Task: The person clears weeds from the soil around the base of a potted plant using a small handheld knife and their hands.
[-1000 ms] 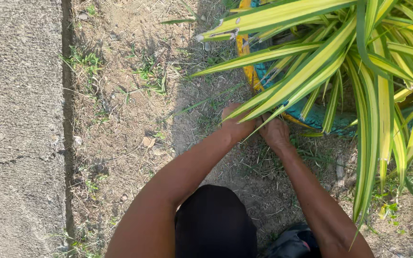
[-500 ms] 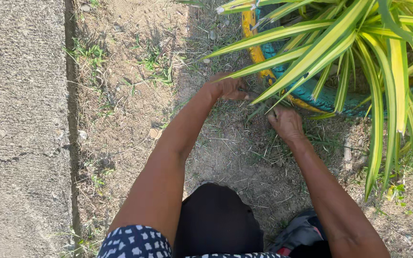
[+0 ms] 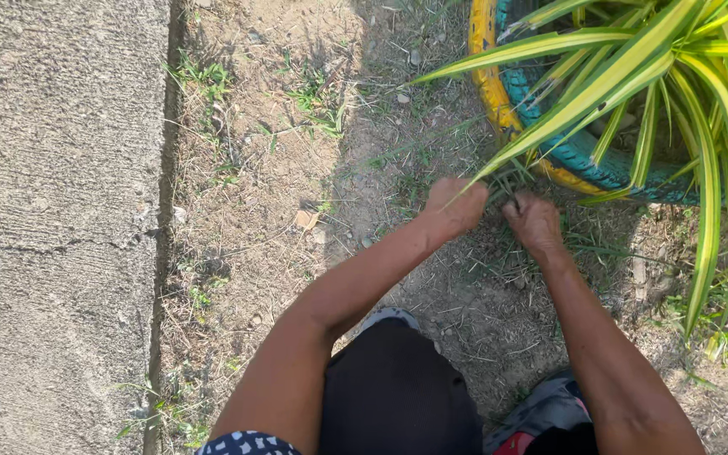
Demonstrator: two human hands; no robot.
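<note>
A person bends over a patch of dry, crumbly soil (image 3: 280, 168), both bare arms reaching toward the middle of the frame. The left hand (image 3: 455, 205) is curled into a loose fist around thin, wiry grass (image 3: 499, 181) at the foot of a planter, knuckles up. The right hand (image 3: 534, 221) sits just beside it, fingers folded down into the same tuft; how much each fist actually grips is hidden by the fingers.

The grass grows at center right, in the shade just below and left of a tyre planter (image 3: 499, 84) in the upper right of the frame. The tyre's ribbed rubber is painted yellow on the outer rim and teal inside. From it spills a plant (image 3: 634, 59) with long, strap-shaped leaves, glossy, striped green with pale yellow edges; several arch over the hands and hang down the right edge of the frame.

A concrete slab (image 3: 52, 227) fills the left third of the frame, grey and rough, scored with fine lines and one hairline crack. A dark seam runs top to bottom between slab and soil, with small weeds (image 3: 204, 76) sprouting along it. Straw-like stems, pebbles and a dry brown leaf (image 3: 305, 219) litter the earth.

At the bottom of the frame show dark trousers (image 3: 393, 396), a patterned blue-and-white hem and part of a grey shoe (image 3: 541, 409).
</note>
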